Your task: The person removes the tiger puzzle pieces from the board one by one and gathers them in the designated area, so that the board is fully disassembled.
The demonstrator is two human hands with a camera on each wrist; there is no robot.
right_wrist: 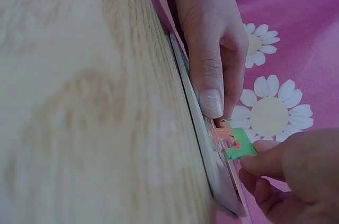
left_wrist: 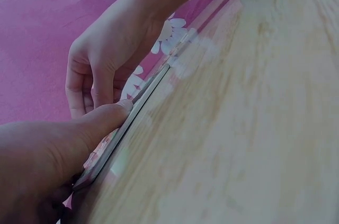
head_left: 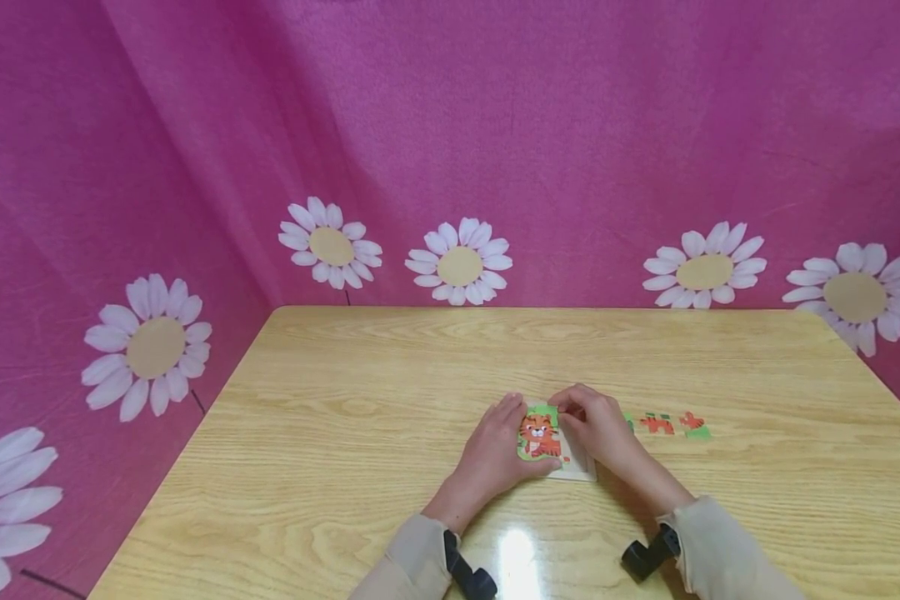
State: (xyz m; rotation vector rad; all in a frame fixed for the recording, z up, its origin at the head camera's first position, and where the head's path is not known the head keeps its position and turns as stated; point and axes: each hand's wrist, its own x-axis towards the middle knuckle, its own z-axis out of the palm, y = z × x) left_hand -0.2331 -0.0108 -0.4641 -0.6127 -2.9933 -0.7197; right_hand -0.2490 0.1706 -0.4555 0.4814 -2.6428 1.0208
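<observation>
A small puzzle board lies on the table, its left part covered by joined pieces that show an orange tiger on green. My left hand holds the board by its left side, with the thumb along the near edge and the fingers at the far left. Over the board's far right part, my right hand pinches a green and orange puzzle piece between thumb and finger. In the right wrist view this piece stands tilted up at the board's surface. Whether it is seated cannot be seen.
Right of the right hand lie loose puzzle pieces: an orange and green one, another farther right, and a green one partly hidden by the hand. A pink curtain with white daisies hangs behind the wooden table.
</observation>
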